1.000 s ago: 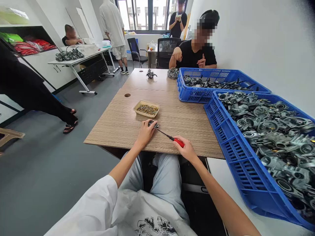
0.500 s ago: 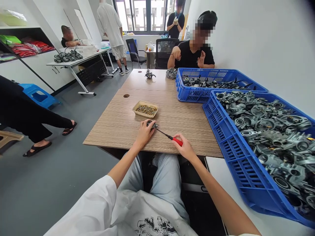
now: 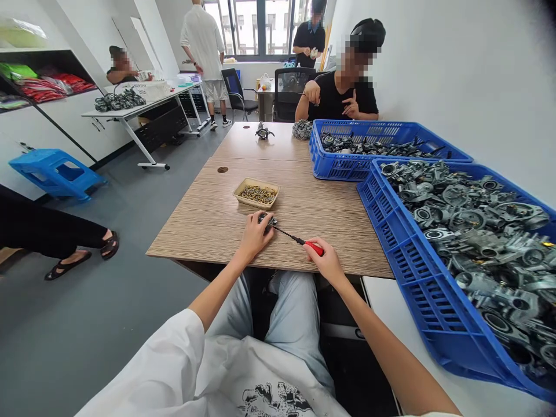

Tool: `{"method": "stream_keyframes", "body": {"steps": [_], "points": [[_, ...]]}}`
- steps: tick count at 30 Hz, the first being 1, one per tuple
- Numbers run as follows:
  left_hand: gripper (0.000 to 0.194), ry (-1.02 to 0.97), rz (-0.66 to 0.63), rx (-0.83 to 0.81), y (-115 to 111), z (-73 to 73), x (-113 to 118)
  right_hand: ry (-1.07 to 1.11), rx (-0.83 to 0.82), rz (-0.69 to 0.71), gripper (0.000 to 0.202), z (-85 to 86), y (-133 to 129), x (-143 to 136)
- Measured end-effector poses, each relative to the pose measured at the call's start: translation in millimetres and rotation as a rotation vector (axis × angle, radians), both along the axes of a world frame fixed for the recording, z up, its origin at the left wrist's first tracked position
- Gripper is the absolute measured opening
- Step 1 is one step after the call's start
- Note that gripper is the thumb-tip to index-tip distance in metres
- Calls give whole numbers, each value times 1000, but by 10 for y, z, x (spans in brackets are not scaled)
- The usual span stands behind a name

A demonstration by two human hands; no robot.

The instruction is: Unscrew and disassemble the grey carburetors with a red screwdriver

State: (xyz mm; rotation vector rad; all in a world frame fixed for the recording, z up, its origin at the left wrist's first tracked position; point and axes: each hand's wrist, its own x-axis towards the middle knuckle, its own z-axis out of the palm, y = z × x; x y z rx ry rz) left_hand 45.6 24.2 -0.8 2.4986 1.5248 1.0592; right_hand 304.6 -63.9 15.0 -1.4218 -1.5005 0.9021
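Observation:
My left hand [image 3: 256, 234] is closed round a small grey metal part [image 3: 268, 220], holding it against the wooden table [image 3: 195, 214]. The part looks like a carburetor body, and fingers cover much of it. In my right hand [image 3: 325, 259] is a screwdriver [image 3: 313, 248] with a red and black handle. Its dark shaft points left, and the tip meets the metal part; the exact contact is too small to see. Just beyond my left hand sits a beige tray [image 3: 237, 198] of small brass-coloured and grey screws.
Blue crates [image 3: 403, 272] of metal castings line the table's right side. A single casting [image 3: 263, 132] and a pile of small metal pieces [image 3: 301, 130] lie at the far end, where a co-worker [image 3: 336, 95] sits. Someone's legs and a blue stool [image 3: 56, 168] are at left.
My hands, the metal part and the screwdriver stay nearly in place. The person at left has stepped further left, uncovering the stool. The standing person in white has shifted right.

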Motion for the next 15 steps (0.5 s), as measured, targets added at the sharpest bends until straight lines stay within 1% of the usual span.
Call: {"method": "stream_keyframes", "body": {"steps": [3,7,11,15], "points": [[48,4,-4,-7,-8,15,7,-86,31,2,32,6,-2,3],[47,-2,8,-15,-2,9,9,-163,24,78,26,44,-28,7],[46,-23,22,-11,5,0,3,-157,21,122,27,49,-29,39],[46,-12,30,-6,-3,10,2,-127,-27,111,31,0,22,93]]}}
